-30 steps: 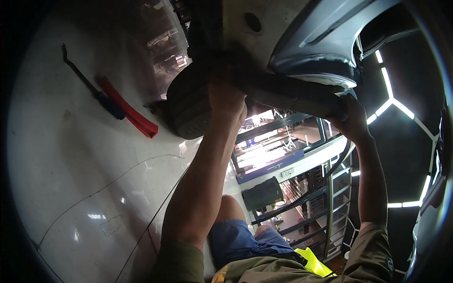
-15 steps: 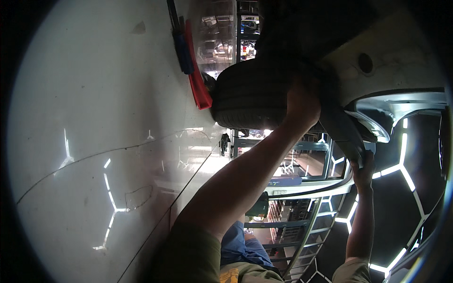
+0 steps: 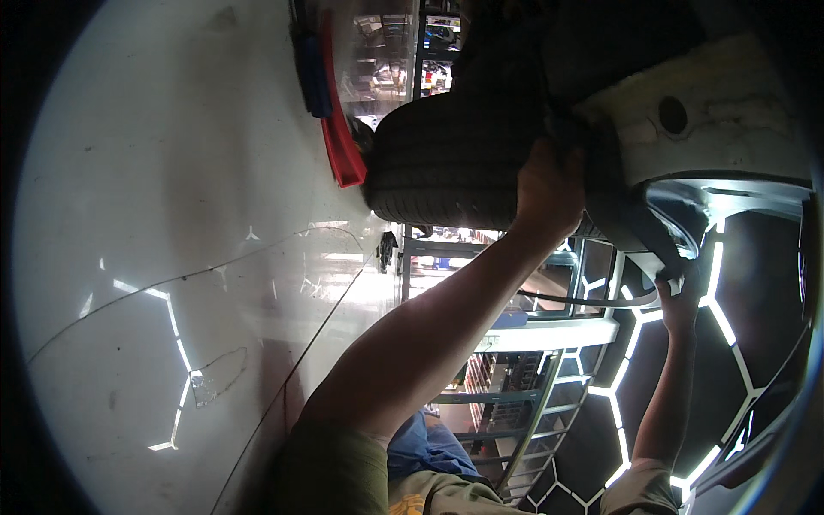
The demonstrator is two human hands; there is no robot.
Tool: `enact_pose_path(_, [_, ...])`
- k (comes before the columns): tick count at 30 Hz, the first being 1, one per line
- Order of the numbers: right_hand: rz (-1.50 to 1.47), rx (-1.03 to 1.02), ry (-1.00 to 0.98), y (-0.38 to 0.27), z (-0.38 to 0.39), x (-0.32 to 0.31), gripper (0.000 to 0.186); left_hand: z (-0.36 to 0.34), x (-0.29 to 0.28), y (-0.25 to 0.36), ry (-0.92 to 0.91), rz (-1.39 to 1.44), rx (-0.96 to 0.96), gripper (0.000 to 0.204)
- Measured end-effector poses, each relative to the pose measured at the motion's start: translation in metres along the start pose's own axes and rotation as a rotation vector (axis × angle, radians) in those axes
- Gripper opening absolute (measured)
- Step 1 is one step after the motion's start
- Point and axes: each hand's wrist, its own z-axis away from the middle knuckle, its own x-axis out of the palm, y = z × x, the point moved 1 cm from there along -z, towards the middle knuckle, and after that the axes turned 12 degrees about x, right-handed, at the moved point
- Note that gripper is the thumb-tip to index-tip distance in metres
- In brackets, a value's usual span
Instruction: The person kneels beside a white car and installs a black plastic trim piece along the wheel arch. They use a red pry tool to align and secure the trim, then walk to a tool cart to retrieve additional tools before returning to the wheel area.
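Observation:
A black tyre [image 3: 446,163] stands at the upper middle, its tread facing me. My left hand [image 3: 549,193] is closed on the upper part of a dark, flexible wheel-arch liner [image 3: 639,225], just right of the tread; its fingertips are in shadow. The liner slants down and right to my right hand [image 3: 680,296], which pinches its lower end beside the pale wheel-arch edge [image 3: 674,210]. Deep shadow hides how the liner's upper end sits inside the arch.
A red support arm [image 3: 339,146] with a blue part [image 3: 311,86] lies left of the tyre. A pale cracked floor [image 3: 129,215] fills the left side. Pale bodywork with a round hole [image 3: 672,114] is at upper right. Beyond my arms are a metal ladder-like frame [image 3: 549,412] and hexagonal ceiling lights [image 3: 714,313].
My right hand and the liner's lower end have moved slightly up and right. My left hand keeps its hold near the tyre. The surroundings have shifted a little left in view.

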Motion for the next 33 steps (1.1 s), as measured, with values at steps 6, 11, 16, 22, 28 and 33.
enact_pose_path(6, [0.117, -0.088, 0.031, 0.007, -0.005, -0.038, 0.059, 0.006, 0.002, 0.017, 0.018, 0.225, -0.112, 0.031])
enact_pose_path(11, [0.085, -0.203, 0.057, 0.007, 0.006, -0.03, 0.053, -0.008, -0.009, 0.011, -0.085, 0.068, 0.068, 0.03])
enact_pose_path(16, [-0.037, -0.169, 0.087, 0.02, 0.018, 0.001, 0.052, -0.036, -0.024, 0.012, -0.248, -0.453, 0.277, 0.022])
enact_pose_path(22, [-0.073, -0.125, -0.004, 0.007, 0.025, 0.037, 0.05, -0.038, -0.023, 0.012, -0.339, 0.221, -0.004, 0.016])
enact_pose_path(28, [-0.158, -0.214, 0.043, -0.034, 0.002, 0.034, 0.063, -0.031, -0.031, 0.032, -0.352, 0.224, -0.268, 0.025])
enact_pose_path(33, [-0.121, -0.042, 0.018, -0.029, 0.002, 0.01, 0.054, -0.029, -0.029, 0.022, -0.409, 0.298, -0.349, 0.025])
